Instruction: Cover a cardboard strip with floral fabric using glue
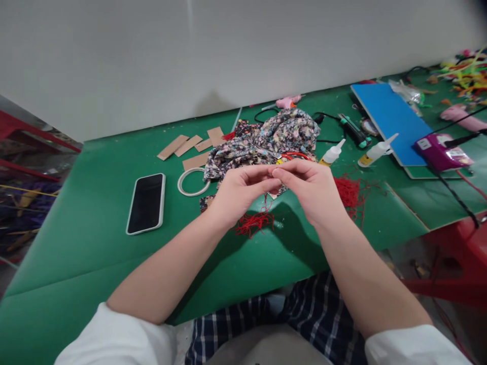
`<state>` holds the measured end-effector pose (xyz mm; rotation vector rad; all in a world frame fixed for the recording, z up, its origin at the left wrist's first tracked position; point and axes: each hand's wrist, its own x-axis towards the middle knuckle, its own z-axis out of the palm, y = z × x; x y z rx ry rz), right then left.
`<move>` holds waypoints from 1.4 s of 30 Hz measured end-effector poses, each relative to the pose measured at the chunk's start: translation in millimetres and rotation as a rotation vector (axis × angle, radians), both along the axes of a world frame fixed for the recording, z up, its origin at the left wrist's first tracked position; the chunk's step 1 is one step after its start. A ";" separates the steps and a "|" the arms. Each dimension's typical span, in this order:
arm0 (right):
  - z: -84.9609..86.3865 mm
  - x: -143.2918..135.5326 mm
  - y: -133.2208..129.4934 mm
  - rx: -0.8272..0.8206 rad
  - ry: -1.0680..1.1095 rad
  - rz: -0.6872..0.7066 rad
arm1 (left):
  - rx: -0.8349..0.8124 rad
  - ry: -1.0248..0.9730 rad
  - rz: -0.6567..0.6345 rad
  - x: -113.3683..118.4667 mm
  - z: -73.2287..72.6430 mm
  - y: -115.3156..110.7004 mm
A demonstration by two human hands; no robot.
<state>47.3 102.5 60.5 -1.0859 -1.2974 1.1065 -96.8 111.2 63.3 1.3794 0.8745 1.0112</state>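
Note:
My left hand (238, 193) and my right hand (310, 186) meet above the table, thumbs and fingertips pinched together. Between the fingertips shows a bit of red thread, partly hidden by the fingers, and a thin red strand hangs below them. Under my left hand lies a tangled bunch of red thread (254, 223). A second red thread bundle (347, 191) lies beside my right wrist. Just behind the hands is crumpled floral fabric (262, 137), with red-handled scissors (294, 155) resting on it.
On the green table (95, 213) are a phone (146, 204), a roll of tape (181, 183) and several cardboard strips (188, 145). Two glue bottles (333, 153) stand or lean at right. Beyond are a blue board (391, 121), a purple device (443, 152) and pink glue guns (288, 102).

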 end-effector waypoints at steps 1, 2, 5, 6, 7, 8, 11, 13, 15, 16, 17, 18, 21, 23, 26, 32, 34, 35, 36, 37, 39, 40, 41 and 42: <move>0.2 0.4 0.2 -0.001 0.009 0.008 | -0.006 0.012 0.023 -0.3 0.1 0.1; 0.4 1.0 0.5 -0.001 0.017 0.010 | -0.013 0.020 0.041 -0.6 0.3 0.2; 0.7 3.5 2.3 0.004 0.052 -0.014 | -0.034 0.017 0.089 -1.5 1.4 0.7; 0.7 4.6 3.1 0.008 0.065 -0.028 | -0.041 0.012 0.105 -1.6 2.1 0.8; 0.6 5.7 3.8 0.011 0.081 -0.045 | -0.049 0.005 0.122 -1.7 2.9 0.7; 0.5 6.9 4.5 0.013 0.100 -0.062 | -0.057 -0.004 0.137 -1.6 3.8 0.5; 0.9 10.6 5.3 0.004 0.155 -0.087 | -0.073 -0.029 0.152 -1.2 7.6 -1.4; 1.8 12.7 4.7 -0.019 0.161 -0.058 | -0.075 -0.045 0.148 -1.0 10.3 -3.1; 3.4 14.1 3.4 -0.049 0.143 -0.010 | -0.075 -0.053 0.148 -0.8 12.5 -4.8; 4.2 14.6 2.6 -0.061 0.138 0.011 | -0.074 -0.054 0.150 -0.8 13.4 -5.5; 5.1 14.9 1.9 -0.066 0.138 0.025 | -0.071 -0.051 0.153 -0.8 14.0 -6.1; 5.8 15.1 1.2 -0.062 0.140 0.034 | -0.067 -0.043 0.155 -0.8 14.4 -6.6; 7.2 14.6 -0.2 -0.012 0.142 0.025 | -0.046 -0.004 0.151 -0.8 14.5 -7.8; 7.4 13.8 -0.7 0.013 0.134 0.003 | -0.036 0.013 0.139 -0.9 14.1 -8.4; 7.4 12.7 -1.1 0.031 0.133 -0.023 | -0.047 -0.016 0.124 -0.8 13.8 -8.6; 9.1 14.7 -3.8 0.084 0.091 -0.040 | -0.080 -0.103 0.139 -3.4 13.7 -12.7; 9.3 15.2 -5.4 0.092 0.069 -0.019 | -0.088 -0.107 0.184 -5.0 12.5 -18.9; 9.0 14.8 -6.5 0.093 0.061 0.003 | -0.100 -0.111 0.207 -5.4 11.5 -23.0; 8.5 14.0 -7.7 0.090 0.052 0.031 | -0.114 -0.121 0.228 -5.5 10.2 -27.6; 7.5 12.7 -9.0 0.085 0.042 0.061 | -0.130 -0.136 0.247 -4.9 8.6 -32.5; 4.8 9.4 -12.3 0.077 0.020 0.103 | -0.153 -0.172 0.281 -2.0 4.4 -42.1; 3.0 7.7 -14.0 0.075 0.009 0.110 | -0.157 -0.192 0.301 0.4 1.6 -46.6; 1.1 6.1 -15.7 0.076 0.000 0.106 | -0.158 -0.213 0.324 3.4 -1.7 -50.6; -0.9 4.9 -17.3 0.079 -0.009 0.095 | -0.158 -0.237 0.348 6.9 -5.5 -54.1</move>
